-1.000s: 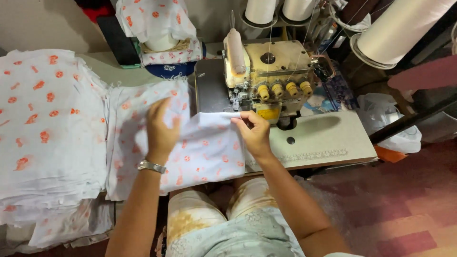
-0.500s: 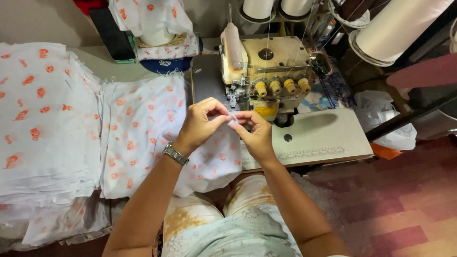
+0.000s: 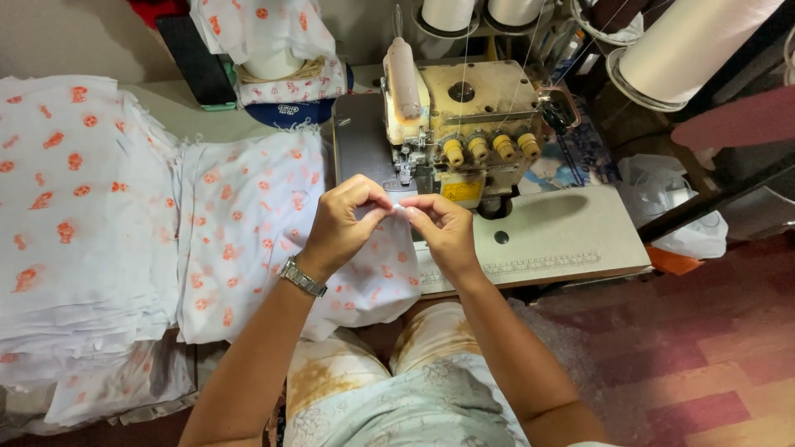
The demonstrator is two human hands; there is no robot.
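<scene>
White cloth [image 3: 248, 223] printed with orange motifs lies across the table [image 3: 571, 236] in front of the sewing machine [image 3: 464, 132], its near edge hanging over the table front toward the person's lap. Both hands meet at the cloth's upper right edge, just in front of the machine. The left hand [image 3: 344, 219] is curled, thumb and fingers closed in a pinch on the cloth edge; a metal watch [image 3: 302, 278] sits on its wrist. The right hand [image 3: 439, 228] is likewise closed, fingertips pinching the same edge, touching or nearly touching the left fingertips. The pinched edge is lifted slightly off the table. A tall stack [image 3: 74, 207] of matching printed cloth lies to the left, touching the worked piece. Four yellow knobs [image 3: 489, 147] line the machine front. White thread cones [image 3: 476, 12] stand behind the machine. A large white roll [image 3: 696, 41] lies at upper right, well apart from the hands.
</scene>
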